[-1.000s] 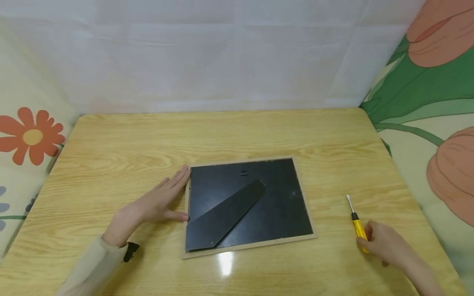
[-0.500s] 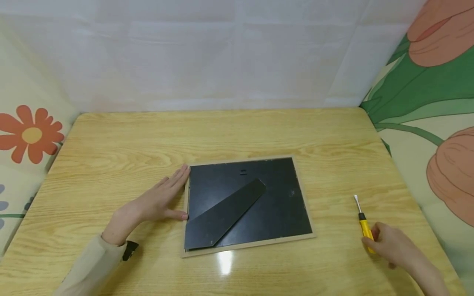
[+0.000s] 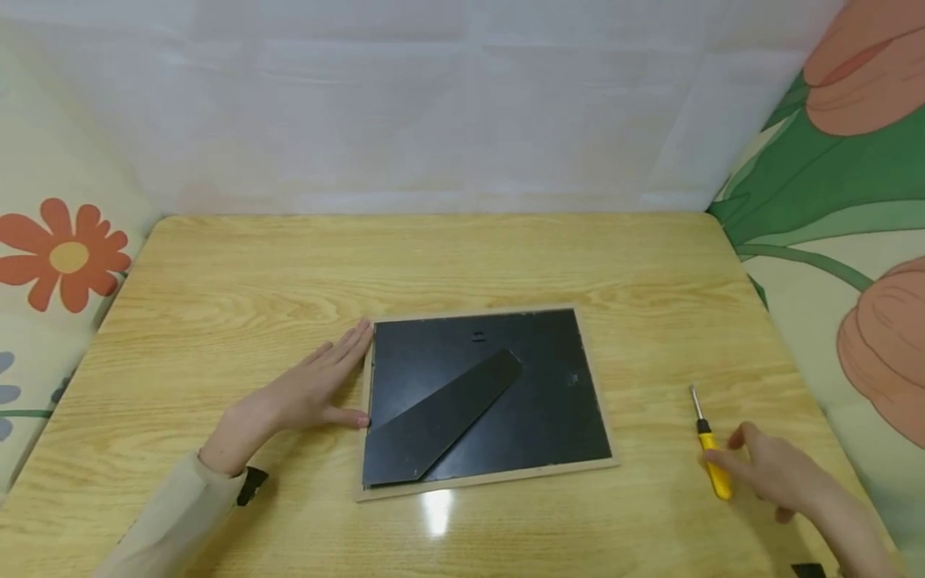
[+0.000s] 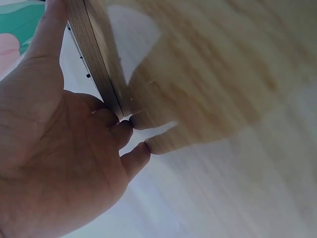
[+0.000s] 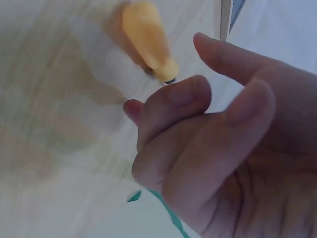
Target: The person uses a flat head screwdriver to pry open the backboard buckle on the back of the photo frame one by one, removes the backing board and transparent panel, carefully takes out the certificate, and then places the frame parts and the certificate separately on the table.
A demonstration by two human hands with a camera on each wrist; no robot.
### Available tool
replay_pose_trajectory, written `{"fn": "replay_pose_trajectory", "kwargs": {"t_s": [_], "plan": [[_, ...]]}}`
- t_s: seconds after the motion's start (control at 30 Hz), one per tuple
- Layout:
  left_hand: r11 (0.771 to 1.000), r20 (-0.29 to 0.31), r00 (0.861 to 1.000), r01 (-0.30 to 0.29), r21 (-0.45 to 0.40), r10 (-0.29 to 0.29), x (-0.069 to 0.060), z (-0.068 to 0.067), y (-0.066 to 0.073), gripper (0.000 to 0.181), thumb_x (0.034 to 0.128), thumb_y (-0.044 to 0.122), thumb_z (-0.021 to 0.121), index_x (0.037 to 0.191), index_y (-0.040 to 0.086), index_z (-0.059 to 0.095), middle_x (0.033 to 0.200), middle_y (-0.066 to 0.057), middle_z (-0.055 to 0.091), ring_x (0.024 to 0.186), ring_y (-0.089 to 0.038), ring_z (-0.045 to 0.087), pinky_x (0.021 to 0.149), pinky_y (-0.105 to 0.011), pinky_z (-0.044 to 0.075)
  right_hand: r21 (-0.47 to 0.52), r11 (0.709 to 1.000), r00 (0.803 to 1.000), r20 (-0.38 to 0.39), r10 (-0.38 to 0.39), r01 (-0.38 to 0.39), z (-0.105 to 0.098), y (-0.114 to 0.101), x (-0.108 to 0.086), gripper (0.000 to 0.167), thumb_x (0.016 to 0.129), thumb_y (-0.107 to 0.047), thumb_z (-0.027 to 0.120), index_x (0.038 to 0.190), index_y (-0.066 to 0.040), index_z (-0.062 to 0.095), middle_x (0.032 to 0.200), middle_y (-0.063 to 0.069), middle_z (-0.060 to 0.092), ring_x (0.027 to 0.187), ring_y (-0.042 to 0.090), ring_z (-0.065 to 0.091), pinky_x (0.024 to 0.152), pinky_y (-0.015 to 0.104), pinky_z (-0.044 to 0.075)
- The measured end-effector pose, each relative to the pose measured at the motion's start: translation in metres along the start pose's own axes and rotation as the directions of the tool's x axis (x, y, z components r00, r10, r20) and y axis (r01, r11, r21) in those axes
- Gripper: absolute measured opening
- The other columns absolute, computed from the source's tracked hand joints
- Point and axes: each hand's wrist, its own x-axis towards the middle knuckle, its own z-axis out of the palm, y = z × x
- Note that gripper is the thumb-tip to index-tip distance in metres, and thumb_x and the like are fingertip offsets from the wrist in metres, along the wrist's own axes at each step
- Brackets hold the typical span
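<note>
A picture frame (image 3: 549,401) lies face down on the table, its black back with a slanted stand leg (image 3: 448,421) showing inside a light wooden border. My left hand (image 3: 311,393) rests along the frame's left edge, thumb near the lower part and fingertips at the upper corner; the left wrist view shows these fingers against the wooden edge (image 4: 91,49). A screwdriver (image 3: 715,470) with a yellow handle lies on the table to the right, tip pointing away. Right beside it is my right hand (image 3: 776,474), thumb and forefinger apart, other fingers loosely curled, nothing gripped in the right wrist view.
The wood-grain table (image 3: 462,257) meets a white sheet (image 3: 448,112) at the back. Flower-patterned cloth (image 3: 809,201) hangs at the right, and more (image 3: 65,160) at the left. A bright reflection sits below the frame.
My right hand has shifted the screwdriver slightly right, then let go of it, the fingers parting from the handle. The left hand and picture frame stay put.
</note>
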Motion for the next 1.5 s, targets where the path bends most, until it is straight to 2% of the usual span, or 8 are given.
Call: {"fn": "replay_pose_trajectory", "kwargs": {"t_s": [0.2,0.33,0.47,0.63,0.77,1.03,1.27,1.5], "plan": [[1.0,-0.007,1.0,0.012,0.003,-0.012,-0.003,-0.002,0.001,0.118,0.0796,0.058,0.068,0.152,-0.003,-0.001,0.158,-0.023,-0.004,0.145,-0.037,0.003,0.113,-0.06,0.012,-0.086,0.987,0.985,-0.099,-0.143,0.135,-0.013,-0.029,0.007,0.065,0.1,-0.046,0.048,0.124,0.014,0.037,0.064,0.006,0.051,0.041,0.016,0.045,0.04,0.032,0.044],[1.0,-0.015,1.0,0.001,-0.007,-0.001,-0.005,-0.002,0.004,0.115,0.0803,0.056,0.069,0.152,-0.005,0.003,0.158,-0.024,-0.004,0.144,-0.039,0.003,0.112,-0.06,0.014,-0.21,0.934,0.916,-0.223,-0.333,0.289,-0.019,-0.071,0.021,0.047,0.1,-0.031,0.054,0.122,0.01,0.043,0.062,0.001,0.051,0.046,0.013,0.045,0.042,0.029,0.039],[0.998,-0.043,0.998,-0.057,-0.025,0.056,-0.003,0.0,0.01,0.101,0.0845,0.046,0.07,0.15,-0.008,0.015,0.158,-0.024,-0.001,0.144,-0.038,0.006,0.113,-0.056,0.017,-0.295,0.793,0.763,-0.236,-0.602,0.534,-0.013,-0.113,0.052,0.028,0.093,-0.013,0.065,0.116,0.001,0.055,0.072,-0.003,0.055,0.054,0.01,0.048,0.046,0.026,0.042],[0.993,-0.05,0.992,-0.114,-0.033,0.113,0.0,0.003,0.022,0.099,0.0842,0.045,0.071,0.149,-0.01,0.02,0.158,-0.024,0.002,0.144,-0.037,0.009,0.113,-0.054,0.018,-0.377,0.505,0.527,-0.053,-0.848,0.776,0.008,-0.143,0.094,0.035,0.088,-0.011,0.072,0.12,-0.006,0.06,0.099,0.002,0.057,0.082,0.012,0.057,0.064,0.027,0.052],[0.989,-0.036,0.989,-0.144,-0.015,0.143,0.002,0.004,0.026,0.106,0.0796,0.047,0.075,0.148,-0.011,0.018,0.157,-0.026,0.002,0.144,-0.039,0.01,0.112,-0.056,0.021,-0.463,0.347,0.409,0.037,-0.912,0.816,0.022,-0.156,0.112,0.05,0.087,-0.017,0.074,0.131,-0.004,0.055,0.123,0.011,0.051,0.105,0.023,0.054,0.077,0.035,0.054],[0.994,0.036,0.993,-0.112,-0.006,0.112,0.002,0.004,0.024,0.11,0.078,0.041,0.079,0.15,-0.008,0.012,0.159,-0.021,-0.007,0.145,-0.035,0.005,0.114,-0.053,0.018,-0.498,0.238,0.33,0.104,-0.938,0.834,0.027,-0.177,0.123,0.05,0.086,-0.022,0.074,0.131,-0.007,0.056,0.129,0.013,0.049,0.113,0.026,0.05,0.084,0.038,0.052],[0.996,0.048,0.998,-0.036,-0.083,0.04,-0.011,0.007,0.025,0.111,0.0797,0.035,0.079,0.151,-0.007,0.005,0.159,-0.019,-0.013,0.145,-0.036,-0.001,0.114,-0.051,0.017,-0.634,0.027,0.238,0.251,-0.938,0.773,0.025,-0.195,0.132,0.044,0.09,-0.027,0.069,0.127,-0.007,0.056,0.127,0.011,0.052,0.111,0.025,0.051,0.091,0.038,0.049],[0.995,0.037,0.999,-0.015,-0.097,0.019,-0.015,0.004,0.026,0.109,0.0805,0.032,0.079,0.15,-0.009,0.006,0.158,-0.022,-0.01,0.144,-0.038,-0.001,0.114,-0.052,0.015,-0.662,0.003,0.245,0.274,-0.93,0.749,0.028,-0.203,0.133,0.043,0.094,-0.024,0.065,0.13,-0.003,0.054,0.13,0.012,0.052,0.115,0.025,0.05,0.094,0.04,0.047]]}}
